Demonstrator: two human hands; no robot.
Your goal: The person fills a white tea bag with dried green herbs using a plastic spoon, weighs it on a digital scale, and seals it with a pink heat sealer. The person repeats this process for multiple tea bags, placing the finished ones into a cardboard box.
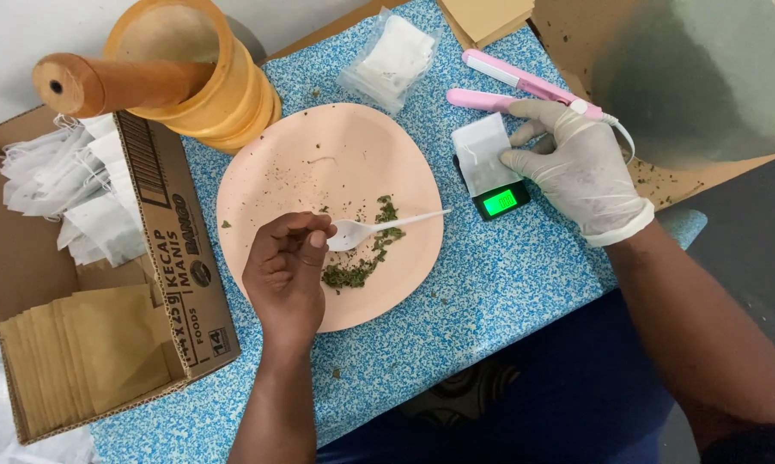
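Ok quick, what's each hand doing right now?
Left hand: bare, fingers closed on a white plastic spoon over the pink plate.
Right hand: gloved, fingers open, resting on a small white bag on the little scale.

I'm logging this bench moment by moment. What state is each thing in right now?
left hand: bare, holding white plastic spoon
right hand: gloved, touching white sachet
pocket scale: on, display lit green
pink plate: holds scattered green dried herb
cardboard box: open, filled with sachets
wooden mortar: upright, pestle inside
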